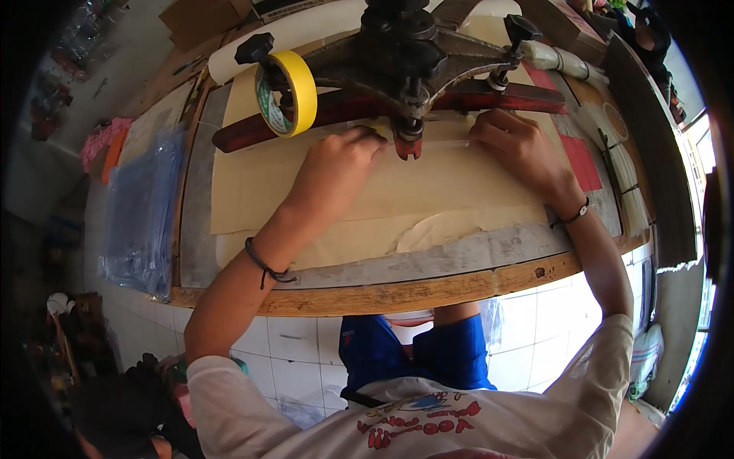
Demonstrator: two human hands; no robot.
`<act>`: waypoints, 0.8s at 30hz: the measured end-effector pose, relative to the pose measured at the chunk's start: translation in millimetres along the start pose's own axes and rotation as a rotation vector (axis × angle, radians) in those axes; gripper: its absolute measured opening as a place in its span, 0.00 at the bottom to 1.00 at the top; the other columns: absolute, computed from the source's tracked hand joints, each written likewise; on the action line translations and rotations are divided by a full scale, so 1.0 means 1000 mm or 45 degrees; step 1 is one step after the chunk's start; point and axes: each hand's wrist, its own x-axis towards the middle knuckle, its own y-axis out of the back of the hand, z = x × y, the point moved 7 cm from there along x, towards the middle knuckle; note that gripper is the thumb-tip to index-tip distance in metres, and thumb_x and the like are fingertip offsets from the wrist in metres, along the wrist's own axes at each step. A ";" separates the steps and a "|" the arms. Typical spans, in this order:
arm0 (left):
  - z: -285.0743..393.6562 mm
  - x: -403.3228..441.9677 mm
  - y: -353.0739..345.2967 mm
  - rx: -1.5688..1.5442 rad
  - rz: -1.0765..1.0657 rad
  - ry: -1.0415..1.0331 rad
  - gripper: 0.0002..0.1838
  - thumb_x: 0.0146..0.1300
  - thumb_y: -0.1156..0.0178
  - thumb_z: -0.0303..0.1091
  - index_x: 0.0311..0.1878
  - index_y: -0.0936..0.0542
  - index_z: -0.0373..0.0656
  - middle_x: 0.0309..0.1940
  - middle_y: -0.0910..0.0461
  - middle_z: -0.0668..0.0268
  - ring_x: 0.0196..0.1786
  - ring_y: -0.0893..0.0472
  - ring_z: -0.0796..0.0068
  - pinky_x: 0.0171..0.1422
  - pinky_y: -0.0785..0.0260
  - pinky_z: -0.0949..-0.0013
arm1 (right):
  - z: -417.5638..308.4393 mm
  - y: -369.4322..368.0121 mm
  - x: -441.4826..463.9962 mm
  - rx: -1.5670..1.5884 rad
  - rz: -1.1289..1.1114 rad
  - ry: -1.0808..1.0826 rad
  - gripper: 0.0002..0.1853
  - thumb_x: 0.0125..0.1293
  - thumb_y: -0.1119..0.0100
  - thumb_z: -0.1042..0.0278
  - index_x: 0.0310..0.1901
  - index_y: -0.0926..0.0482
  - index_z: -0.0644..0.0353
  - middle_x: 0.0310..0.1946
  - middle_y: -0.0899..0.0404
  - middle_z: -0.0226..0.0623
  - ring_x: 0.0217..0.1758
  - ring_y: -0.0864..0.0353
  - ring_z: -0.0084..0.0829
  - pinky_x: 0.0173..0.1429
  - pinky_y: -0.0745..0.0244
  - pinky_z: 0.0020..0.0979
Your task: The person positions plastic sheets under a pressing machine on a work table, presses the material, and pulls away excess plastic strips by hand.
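My left hand (344,157) is closed, its fingertips pinched at the front of a long red bar (336,111) on a dark metal machine (413,65). My right hand (518,145) is closed too, fingers curled beside the same bar farther right. Between them, a thin strip of clear plastic (447,143) stretches just below the bar, and both hands seem to grip its ends. The fingertips are partly hidden. Brown paper (321,206) lies under both hands, its front edge torn and wrinkled. A red notched metal tip (408,148) points down between the hands.
A yellow tape roll (302,93) hangs on the machine's left knob. Clear plastic bags (141,214) are stacked at the left. Tied plastic bundles (562,63) lie at the right. The wooden table edge (382,297) runs before me. A person (115,409) is at lower left.
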 end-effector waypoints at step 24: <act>-0.003 -0.004 -0.007 0.101 -0.022 -0.063 0.08 0.62 0.42 0.25 0.44 0.18 0.40 0.42 0.17 0.60 0.40 0.14 0.58 0.44 0.18 0.61 | 0.000 0.002 -0.001 -0.160 0.103 0.048 0.06 0.56 0.34 0.71 0.35 0.21 0.56 0.38 0.20 0.31 0.43 0.19 0.35 0.48 0.20 0.35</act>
